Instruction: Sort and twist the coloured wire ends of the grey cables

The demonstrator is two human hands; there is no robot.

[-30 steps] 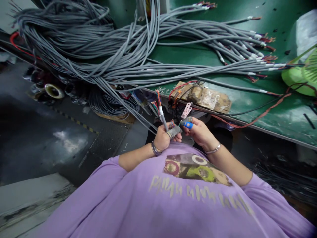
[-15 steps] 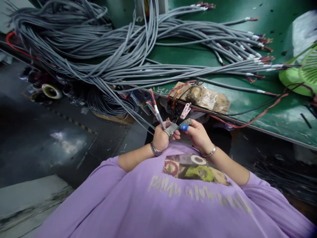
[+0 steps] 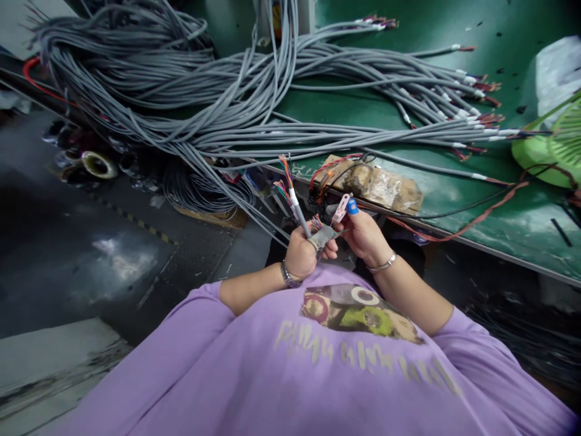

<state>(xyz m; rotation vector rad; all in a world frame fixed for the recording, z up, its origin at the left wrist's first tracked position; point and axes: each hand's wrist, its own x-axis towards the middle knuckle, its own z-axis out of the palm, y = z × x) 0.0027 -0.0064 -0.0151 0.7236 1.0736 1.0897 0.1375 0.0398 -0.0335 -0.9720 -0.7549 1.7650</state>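
Note:
My left hand (image 3: 305, 253) is closed around grey cables (image 3: 297, 212) whose stripped ends fan out into coloured wires above the fist. A grey wrap covers one finger of that hand. My right hand (image 3: 363, 233) sits just to the right, fingers curled, pinching a thin wire that runs toward the left hand. Its index finger wears a blue cap and points up beside a pink clip (image 3: 340, 208) at the bench edge. Both hands hover in front of my purple shirt, below the edge of the green bench (image 3: 499, 206).
A big bundle of grey cables (image 3: 236, 109) sprawls across the green bench and hangs over its left edge. A taped brown block (image 3: 381, 181) with red and black wires lies near the bench edge. A green fan (image 3: 551, 145) stands at right. Tape rolls (image 3: 97, 163) lie below at left.
My right hand has lifted, its blue-capped finger rising from beside the left hand up to the pink clip. My left hand has kept its hold on the cables.

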